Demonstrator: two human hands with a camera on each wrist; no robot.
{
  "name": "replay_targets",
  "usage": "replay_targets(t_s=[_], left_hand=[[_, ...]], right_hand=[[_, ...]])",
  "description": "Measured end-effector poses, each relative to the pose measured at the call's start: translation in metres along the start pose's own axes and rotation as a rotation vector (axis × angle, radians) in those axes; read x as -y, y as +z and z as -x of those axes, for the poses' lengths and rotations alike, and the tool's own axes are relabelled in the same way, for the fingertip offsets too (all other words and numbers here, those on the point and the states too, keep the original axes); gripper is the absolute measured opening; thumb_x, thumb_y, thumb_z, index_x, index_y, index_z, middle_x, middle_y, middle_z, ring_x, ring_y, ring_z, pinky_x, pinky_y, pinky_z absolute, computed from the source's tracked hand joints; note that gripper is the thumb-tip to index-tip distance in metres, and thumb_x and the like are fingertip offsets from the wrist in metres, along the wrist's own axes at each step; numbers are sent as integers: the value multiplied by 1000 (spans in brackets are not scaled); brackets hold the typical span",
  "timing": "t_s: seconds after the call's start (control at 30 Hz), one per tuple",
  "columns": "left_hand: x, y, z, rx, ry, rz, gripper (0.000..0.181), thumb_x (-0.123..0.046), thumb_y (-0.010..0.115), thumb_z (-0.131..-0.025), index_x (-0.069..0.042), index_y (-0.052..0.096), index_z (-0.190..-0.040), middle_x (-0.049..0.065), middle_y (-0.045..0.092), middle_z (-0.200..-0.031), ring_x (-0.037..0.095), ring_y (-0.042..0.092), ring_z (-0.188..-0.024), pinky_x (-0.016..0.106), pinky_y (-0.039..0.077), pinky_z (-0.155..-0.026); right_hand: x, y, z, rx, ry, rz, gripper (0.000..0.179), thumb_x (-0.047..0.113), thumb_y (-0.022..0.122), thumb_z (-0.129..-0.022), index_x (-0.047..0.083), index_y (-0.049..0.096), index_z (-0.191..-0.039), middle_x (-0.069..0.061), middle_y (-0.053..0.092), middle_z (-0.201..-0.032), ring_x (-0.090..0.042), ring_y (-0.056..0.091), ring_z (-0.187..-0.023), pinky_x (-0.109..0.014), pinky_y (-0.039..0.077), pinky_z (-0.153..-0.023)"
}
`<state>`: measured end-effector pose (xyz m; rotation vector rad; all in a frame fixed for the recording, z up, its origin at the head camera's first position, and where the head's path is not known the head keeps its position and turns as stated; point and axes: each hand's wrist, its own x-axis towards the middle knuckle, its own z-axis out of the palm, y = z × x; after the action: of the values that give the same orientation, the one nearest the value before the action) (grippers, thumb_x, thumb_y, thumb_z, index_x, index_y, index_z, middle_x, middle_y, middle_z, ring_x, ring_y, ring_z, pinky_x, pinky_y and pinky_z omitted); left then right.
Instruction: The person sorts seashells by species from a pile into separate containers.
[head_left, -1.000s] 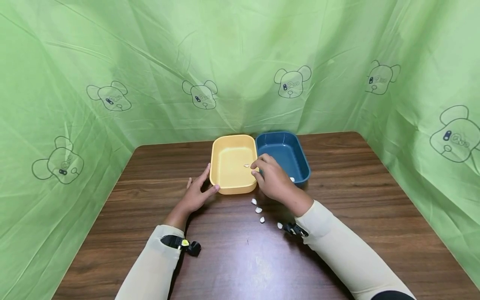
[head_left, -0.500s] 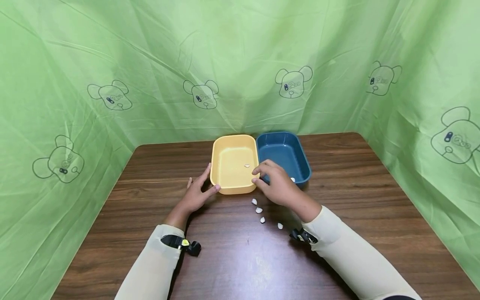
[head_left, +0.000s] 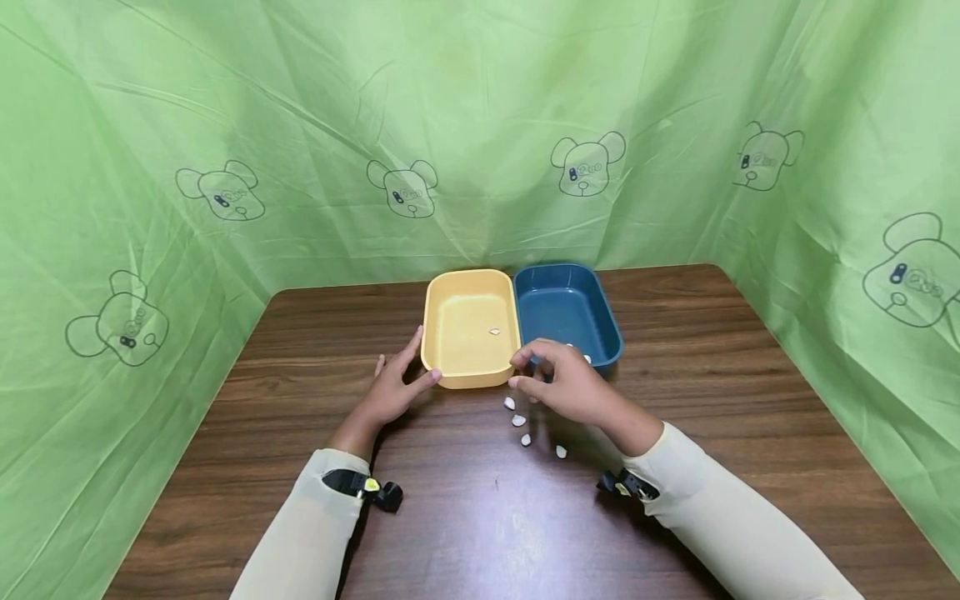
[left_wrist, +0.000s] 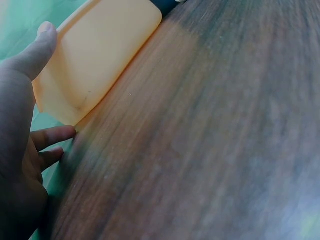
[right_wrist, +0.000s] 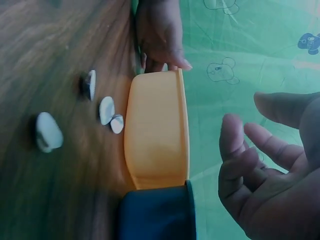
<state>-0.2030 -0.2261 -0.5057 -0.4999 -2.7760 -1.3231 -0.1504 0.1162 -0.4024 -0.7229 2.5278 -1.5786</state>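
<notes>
My left hand [head_left: 392, 390] rests against the near left corner of a yellow plastic box [head_left: 450, 379]. In the left wrist view its thumb [left_wrist: 42, 42] lies at the rim, with the other fingers low beside the wall. One small white shell-like piece [head_left: 494, 332] lies inside this box. My right hand [head_left: 570, 383] hovers over the near side of the boxes, nothing between its thumb and fingers, as the right wrist view confirms. Behind it stands a blue box [head_left: 609, 321] with white bits [head_left: 587, 359] near its front wall, partly hidden by the hand.
Several white shell-like pieces [head_left: 519, 421] lie on the brown wooden table [head_left: 450, 517] in front of the boxes, one white piece [head_left: 561, 452] farther right. The two boxes stand side by side. Green curtains [head_left: 480, 125] with printed bear heads enclose the table.
My right hand has drawn back from over the yellow box, toward me and slightly right, its thumb and fingers spreading. The left hand and both boxes stay in place.
</notes>
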Motion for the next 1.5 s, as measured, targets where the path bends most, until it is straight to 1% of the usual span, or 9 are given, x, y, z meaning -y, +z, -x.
replay_targets(t_s=[0.13, 0.23, 0.43, 0.6, 0.8, 1.03, 1.1, 1.33, 1.5], left_hand=[[-7, -2, 1, 13, -22, -14, 96, -65, 65, -103, -37, 12, -177, 14, 35, -178, 47, 31, -165, 81, -9, -128], [-7, -1, 1, 13, -27, -16, 95, -63, 66, -103, -38, 12, -177, 13, 36, -178, 47, 31, -165, 80, -7, -128], [2, 3, -2, -5, 20, -7, 95, -67, 63, -103, -34, 13, -177, 13, 37, -177, 45, 34, -164, 83, -9, -126], [3, 3, -2, -12, 20, -2, 97, -69, 64, -102, -34, 15, -177, 14, 38, -177, 46, 34, -164, 83, -9, -126], [6, 4, -2, -8, 15, 5, 97, -67, 66, -102, -33, 15, -177, 13, 38, -177, 47, 34, -163, 83, -9, -126], [1, 2, -2, 0, -4, 4, 96, -67, 66, -102, -36, 14, -177, 13, 36, -177, 47, 32, -164, 82, -10, -127], [-2, 2, -2, 2, -13, 12, 97, -67, 67, -101, -36, 16, -177, 14, 37, -177, 49, 32, -164, 81, -10, -127], [6, 5, -3, -27, 21, 10, 97, -71, 64, -101, -34, 16, -177, 13, 39, -176, 45, 36, -163, 81, -9, -127], [0, 1, -2, 4, -21, -15, 94, -59, 69, -103, -39, 13, -176, 11, 37, -177, 44, 33, -165, 79, -10, -129]], right_hand=[[-6, 1, 5, 66, 55, -75, 15, 3, 78, -99, -1, 73, -112, -10, 66, -91, -15, 58, -55, -26, 55, -52], [-11, 3, 8, 107, 70, -80, 15, 3, 78, -99, -2, 73, -113, -8, 65, -86, -14, 56, -51, -28, 53, -49], [-17, 5, 10, 179, 83, -22, 21, 8, 81, -98, -3, 74, -115, -3, 64, -80, -12, 56, -50, -27, 53, -49], [-22, 3, 12, 241, 72, 11, 25, 9, 81, -98, -6, 74, -117, -5, 64, -78, -12, 57, -51, -26, 52, -50], [-34, 4, 12, 299, 49, 39, 25, 9, 81, -98, -5, 76, -117, -3, 66, -78, -8, 57, -56, -24, 51, -52], [-47, 4, 13, 330, -6, 158, 23, 16, 84, -97, 2, 79, -115, 1, 67, -77, -8, 60, -64, -21, 50, -61], [-51, 4, 12, 335, -10, 154, 23, 15, 84, -98, 2, 79, -116, 0, 67, -77, -9, 60, -63, -21, 51, -61], [-61, 4, 10, 323, -4, 117, 22, 9, 84, -96, 2, 81, -117, -2, 69, -82, -7, 59, -70, -20, 50, -64], [-69, 10, 11, 268, -14, 85, 23, 5, 86, -93, 2, 82, -116, -3, 69, -86, -6, 58, -73, -21, 50, -65]])
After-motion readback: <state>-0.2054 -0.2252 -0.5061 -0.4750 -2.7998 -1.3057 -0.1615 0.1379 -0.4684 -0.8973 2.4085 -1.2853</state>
